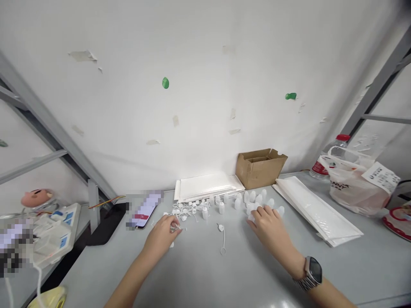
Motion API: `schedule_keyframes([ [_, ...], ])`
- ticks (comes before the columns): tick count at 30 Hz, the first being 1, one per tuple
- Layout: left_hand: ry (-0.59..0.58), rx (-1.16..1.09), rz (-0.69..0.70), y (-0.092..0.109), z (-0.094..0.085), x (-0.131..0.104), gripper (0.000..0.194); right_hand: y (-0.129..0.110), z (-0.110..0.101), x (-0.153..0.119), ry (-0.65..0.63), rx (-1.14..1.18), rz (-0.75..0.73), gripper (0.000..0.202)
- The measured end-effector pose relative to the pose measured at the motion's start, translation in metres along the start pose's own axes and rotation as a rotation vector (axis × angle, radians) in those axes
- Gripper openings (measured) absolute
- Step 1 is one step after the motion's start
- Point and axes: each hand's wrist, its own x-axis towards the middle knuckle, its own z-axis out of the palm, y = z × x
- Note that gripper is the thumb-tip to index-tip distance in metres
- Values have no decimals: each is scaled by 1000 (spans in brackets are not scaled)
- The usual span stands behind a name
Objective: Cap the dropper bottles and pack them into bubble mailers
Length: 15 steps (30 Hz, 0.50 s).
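Note:
My left hand (161,234) is closed in a pinch at the left of the desk, with bits of a small white looped cap showing at its fingertips. Beside it lies a heap of similar white caps with ring straps (189,208). On the right, my right hand (266,221) curls over a group of small translucent bottles (253,196), its thumb and fingers around one of them, partly hidden. Between the hands, a single looped cap (222,239) lies on the desk. Several small white bottles stand behind it, among them one upright bottle (221,208).
Against the wall are white padded envelopes (208,187) and an open cardboard box (261,169). More envelopes (317,209), a plastic bag (356,184) and a red-capped bottle (321,167) stand right. A phone (144,214) lies left on the grey desk (199,273).

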Motion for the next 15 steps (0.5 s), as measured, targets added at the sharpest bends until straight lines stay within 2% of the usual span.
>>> schedule_keyframes([
  [3,23,35,12,6,8,5,11,-7,3,2,-31,42,-53,7],
  [6,38,62,27,7,13,9,15,-19,-6,8,-65,116,-145,11],
  [8,58,66,24,8,14,12,16,-32,-17,14,-103,233,-232,16],
  [11,118,57,10,8,14,18,15,-56,-27,21,-222,516,-397,14],
  [13,160,45,3,5,13,21,14,-72,-24,23,-265,581,-520,9],
  [15,198,20,-5,-1,11,24,14,-84,-14,22,-288,613,-581,8],
])
